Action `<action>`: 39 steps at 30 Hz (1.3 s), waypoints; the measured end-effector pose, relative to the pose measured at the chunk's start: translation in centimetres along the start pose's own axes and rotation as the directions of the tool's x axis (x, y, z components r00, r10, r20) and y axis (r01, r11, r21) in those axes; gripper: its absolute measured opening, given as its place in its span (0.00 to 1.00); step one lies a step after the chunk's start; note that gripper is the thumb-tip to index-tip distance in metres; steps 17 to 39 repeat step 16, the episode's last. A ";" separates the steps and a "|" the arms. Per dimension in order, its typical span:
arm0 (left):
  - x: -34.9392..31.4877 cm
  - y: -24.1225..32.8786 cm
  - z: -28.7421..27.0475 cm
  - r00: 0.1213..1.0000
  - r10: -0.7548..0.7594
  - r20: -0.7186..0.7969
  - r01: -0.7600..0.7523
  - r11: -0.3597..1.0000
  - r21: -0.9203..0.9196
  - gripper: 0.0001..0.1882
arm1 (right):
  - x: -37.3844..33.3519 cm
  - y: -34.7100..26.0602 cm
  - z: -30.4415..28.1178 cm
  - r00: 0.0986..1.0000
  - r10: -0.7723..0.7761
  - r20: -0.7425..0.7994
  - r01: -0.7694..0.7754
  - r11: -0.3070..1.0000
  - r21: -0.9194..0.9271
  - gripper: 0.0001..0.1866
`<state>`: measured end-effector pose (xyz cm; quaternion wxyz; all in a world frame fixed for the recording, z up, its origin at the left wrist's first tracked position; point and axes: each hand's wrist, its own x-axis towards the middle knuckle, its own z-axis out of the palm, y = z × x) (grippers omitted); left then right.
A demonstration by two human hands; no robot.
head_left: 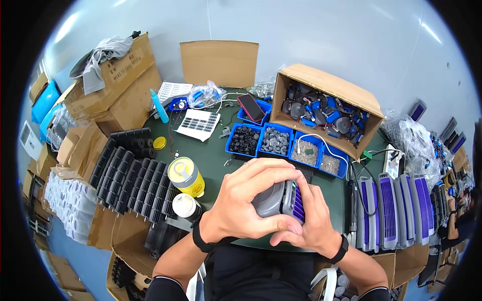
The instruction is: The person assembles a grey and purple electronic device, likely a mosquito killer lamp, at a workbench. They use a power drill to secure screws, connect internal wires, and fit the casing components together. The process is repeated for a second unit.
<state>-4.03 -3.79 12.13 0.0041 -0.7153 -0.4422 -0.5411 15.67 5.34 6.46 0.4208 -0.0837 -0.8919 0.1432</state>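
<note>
My left hand (238,203) and my right hand (321,226) are both wrapped round a grey housing with purple slats (273,199), held above the front of the table. The left fingers arch over its top, and the thumbs come close together at its near side. A round grey part shows between the left thumb and fingers. The slatted side faces the right palm. Much of the housing is hidden by the hands. Beyond it stand blue bins of black parts (244,140), grey parts (275,141) and small metal pieces (306,152).
Rows of black slatted parts (145,185), a yellow-lidded container (186,175) and a white-lidded cup (185,205) stand left. A tilted cardboard box (331,83) of blue-and-grey parts is at the back right. Grey-and-purple slatted units (389,210) line the right edge, near a black cable (374,200).
</note>
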 end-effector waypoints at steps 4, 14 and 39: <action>0.2 0.1 0.2 1.000 0.008 -0.002 -0.008 1.000 0.011 0.38 | 0.2 -0.2 -0.1 1.000 0.000 -0.012 0.000 1.000 -0.009 0.73; 0.6 0.4 0.3 0.999 0.034 0.014 -0.035 0.999 0.037 0.39 | 0.7 -0.6 -1.0 0.996 -0.002 0.089 0.003 1.000 -0.007 0.72; 0.4 0.4 0.4 0.999 0.032 0.006 -0.032 0.999 0.030 0.39 | 0.8 -0.5 -1.2 0.993 0.002 0.120 -0.003 1.000 0.006 0.69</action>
